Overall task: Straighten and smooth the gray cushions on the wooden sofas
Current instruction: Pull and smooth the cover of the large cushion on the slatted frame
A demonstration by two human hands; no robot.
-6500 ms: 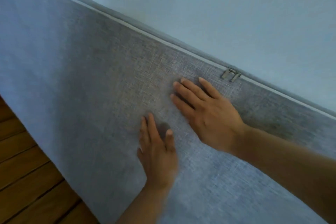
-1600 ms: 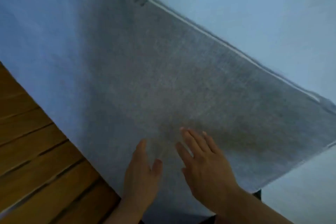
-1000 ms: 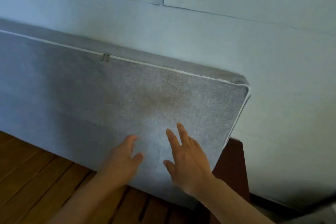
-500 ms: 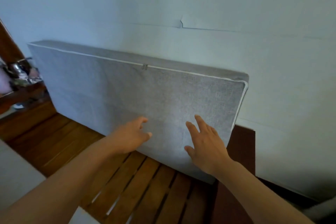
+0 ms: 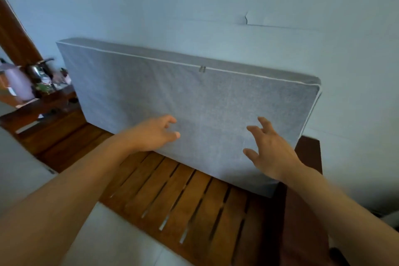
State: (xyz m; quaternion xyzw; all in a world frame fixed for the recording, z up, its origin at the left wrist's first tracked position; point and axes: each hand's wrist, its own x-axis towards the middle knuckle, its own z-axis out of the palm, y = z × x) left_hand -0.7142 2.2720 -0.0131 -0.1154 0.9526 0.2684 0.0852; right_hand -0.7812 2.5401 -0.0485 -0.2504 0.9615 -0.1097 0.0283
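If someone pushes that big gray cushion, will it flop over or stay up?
The gray cushion probably stays stiff: it stands on edge with straight sides and square corners. It leans against the wall, so a push toward the wall should hold. Pulled forward, it would likely tip onto the wooden slats.

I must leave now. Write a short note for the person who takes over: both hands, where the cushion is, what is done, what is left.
Left hand: loosely curled, holds nothing, in front of the cushion face.
Right hand: fingers spread, holds nothing.
Large flat gray fabric cushion with white piping: stands on edge on the slatted wooden sofa seat, leaning against the pale wall; zipper pulls on top.
Done: face looks smooth.
Left: probably lay it flat and check the other cushions.
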